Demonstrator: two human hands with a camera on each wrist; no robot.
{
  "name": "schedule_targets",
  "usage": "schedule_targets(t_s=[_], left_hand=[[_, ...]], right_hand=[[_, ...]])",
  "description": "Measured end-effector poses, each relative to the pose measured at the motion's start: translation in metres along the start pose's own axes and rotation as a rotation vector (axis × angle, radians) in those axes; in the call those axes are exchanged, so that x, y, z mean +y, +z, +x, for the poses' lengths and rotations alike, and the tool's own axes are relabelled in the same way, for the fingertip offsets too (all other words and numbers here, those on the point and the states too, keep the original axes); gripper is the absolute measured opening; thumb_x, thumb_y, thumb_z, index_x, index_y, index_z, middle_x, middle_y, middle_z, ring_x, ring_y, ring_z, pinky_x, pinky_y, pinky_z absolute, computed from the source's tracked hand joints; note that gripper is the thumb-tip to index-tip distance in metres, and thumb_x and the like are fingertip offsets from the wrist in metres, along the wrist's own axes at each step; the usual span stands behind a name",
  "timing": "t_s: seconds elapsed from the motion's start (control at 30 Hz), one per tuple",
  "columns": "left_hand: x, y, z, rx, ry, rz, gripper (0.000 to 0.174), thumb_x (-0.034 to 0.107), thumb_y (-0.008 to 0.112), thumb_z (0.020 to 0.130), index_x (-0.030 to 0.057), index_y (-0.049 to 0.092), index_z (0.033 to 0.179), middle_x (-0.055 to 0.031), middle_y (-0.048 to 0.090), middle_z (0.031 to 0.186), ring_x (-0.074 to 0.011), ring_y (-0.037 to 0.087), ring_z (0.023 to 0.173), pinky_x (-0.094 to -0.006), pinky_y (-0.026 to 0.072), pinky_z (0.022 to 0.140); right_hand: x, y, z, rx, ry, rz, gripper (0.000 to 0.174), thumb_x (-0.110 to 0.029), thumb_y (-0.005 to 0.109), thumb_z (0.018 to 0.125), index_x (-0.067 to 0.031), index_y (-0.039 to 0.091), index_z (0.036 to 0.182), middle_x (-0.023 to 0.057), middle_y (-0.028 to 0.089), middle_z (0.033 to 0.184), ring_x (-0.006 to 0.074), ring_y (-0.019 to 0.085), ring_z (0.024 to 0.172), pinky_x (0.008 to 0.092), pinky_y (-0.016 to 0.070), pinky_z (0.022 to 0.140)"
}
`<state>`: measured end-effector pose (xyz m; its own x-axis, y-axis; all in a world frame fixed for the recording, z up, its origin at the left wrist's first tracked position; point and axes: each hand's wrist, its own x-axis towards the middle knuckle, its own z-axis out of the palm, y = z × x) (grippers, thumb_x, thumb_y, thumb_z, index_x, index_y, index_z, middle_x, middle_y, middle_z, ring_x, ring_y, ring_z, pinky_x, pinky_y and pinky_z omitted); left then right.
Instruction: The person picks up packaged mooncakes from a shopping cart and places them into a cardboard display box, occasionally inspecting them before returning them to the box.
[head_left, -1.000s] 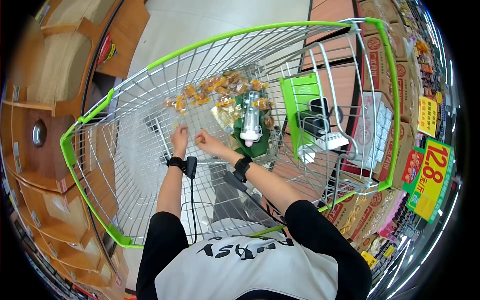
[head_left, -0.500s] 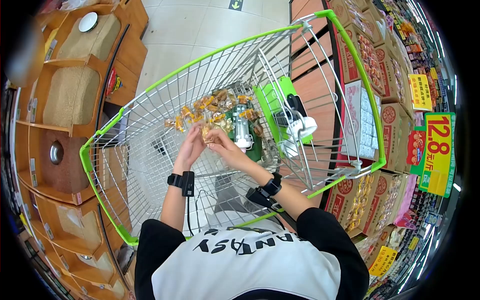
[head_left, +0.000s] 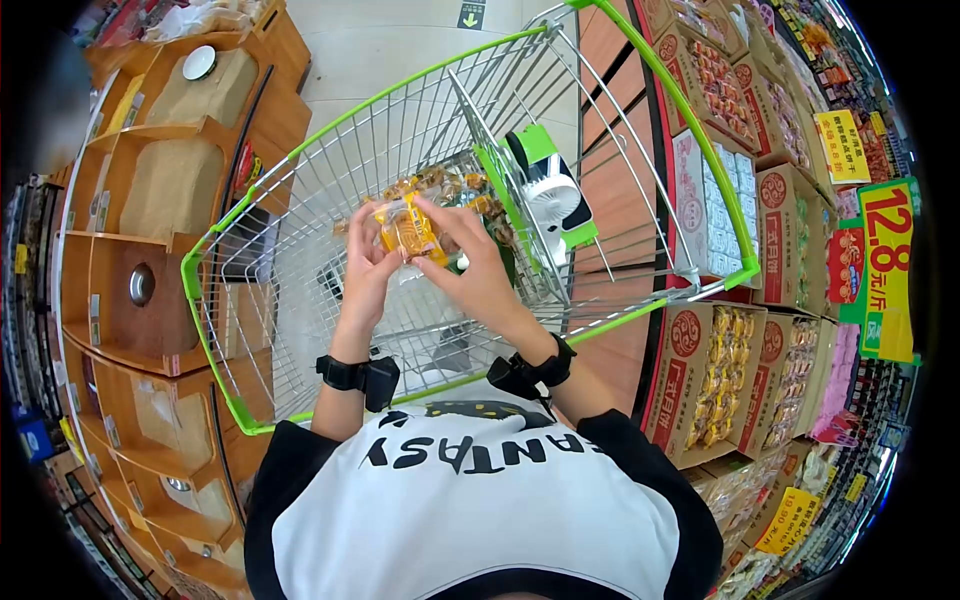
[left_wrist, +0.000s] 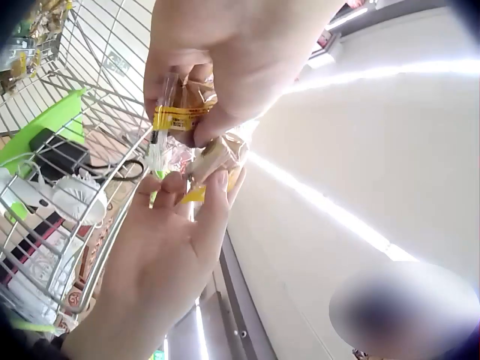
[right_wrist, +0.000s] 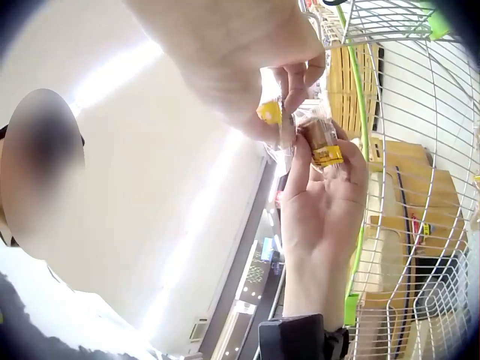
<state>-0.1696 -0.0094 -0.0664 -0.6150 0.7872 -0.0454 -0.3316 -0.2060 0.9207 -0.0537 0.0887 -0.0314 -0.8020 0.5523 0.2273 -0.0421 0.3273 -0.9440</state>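
Observation:
Above the cart, two clear-wrapped brown snacks with yellow-orange printing are held close together, wrappers side by side. The left hand [head_left: 362, 275] grips one packet [left_wrist: 180, 118], its yellow band facing the left wrist camera. Pinched between the right hand's [head_left: 482, 275] thumb and fingers is the other packet [left_wrist: 223, 155]. In the right wrist view, the left hand [right_wrist: 322, 217] holds its brown packet [right_wrist: 322, 142] upright beside the right hand [right_wrist: 247, 75]. Below them, similar wrapped snacks [head_left: 470, 187] lie in the cart, partly covered by the hands.
A green-rimmed wire cart [head_left: 340, 130] surrounds the hands. Its child-seat section holds a white fan [head_left: 552, 203] on a green panel. Wooden shelving [head_left: 165, 190] stands at left; cartons of wrapped goods [head_left: 720, 370] and price signs [head_left: 885, 265] line the right.
The hands came together around the packets and lifted them closer to the head camera. Within the head view, the cart has shifted upward, and the right-hand cartons show more fully.

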Motion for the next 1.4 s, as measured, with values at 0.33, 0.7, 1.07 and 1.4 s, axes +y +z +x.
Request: schedule_targets(t_s=[0.33,0.7,1.07,1.4], left_hand=[[0.027,0.083,-0.045,0.002,-0.014,-0.006,0.045,0.0,0.05,0.079,0.0081,0.03,0.118,-0.0132,0.049,0.113,-0.0197,0.052,0.102,-0.0305,0.0449,0.083],[0.013,0.156,-0.08,-0.281,0.045,0.025,0.053,-0.003,0.053,0.078,0.0097,0.032,0.125,-0.0123,0.045,0.116,-0.0188,0.053,0.099,-0.0274,0.0484,0.074],[-0.026,0.247,-0.126,-0.47,0.013,-0.026,0.053,-0.004,0.054,0.078,0.0088,0.032,0.125,-0.009,0.05,0.105,-0.0165,0.055,0.095,-0.0274,0.0473,0.077],[-0.065,0.337,-0.175,-0.655,-0.151,-0.043,0.063,-0.006,0.052,0.078,0.0091,0.026,0.133,-0.0065,0.049,0.104,-0.0188,0.054,0.098,-0.034,0.0475,0.084]], right_hand=[[-0.013,-0.061,-0.068,0.131,0.014,0.261,0.055,-0.003,0.072,0.063,-0.0053,0.037,0.106,0.0065,0.046,0.099,0.0111,0.052,0.071,0.0218,0.0439,0.061],[-0.036,-0.137,-0.15,0.299,-0.003,0.494,0.07,0.004,0.068,0.066,-0.0036,0.031,0.125,0.0122,0.045,0.11,0.0175,0.056,0.093,0.0243,0.0498,0.072],[-0.042,-0.196,-0.246,0.546,-0.082,0.681,0.049,0.002,0.068,0.068,-0.0021,0.042,0.109,0.0076,0.05,0.104,0.0146,0.051,0.098,0.028,0.0428,0.087],[-0.049,-0.233,-0.338,0.797,-0.219,0.715,0.046,0.006,0.067,0.067,-0.0017,0.044,0.106,0.0083,0.051,0.103,0.0127,0.051,0.097,0.0276,0.0439,0.084]])
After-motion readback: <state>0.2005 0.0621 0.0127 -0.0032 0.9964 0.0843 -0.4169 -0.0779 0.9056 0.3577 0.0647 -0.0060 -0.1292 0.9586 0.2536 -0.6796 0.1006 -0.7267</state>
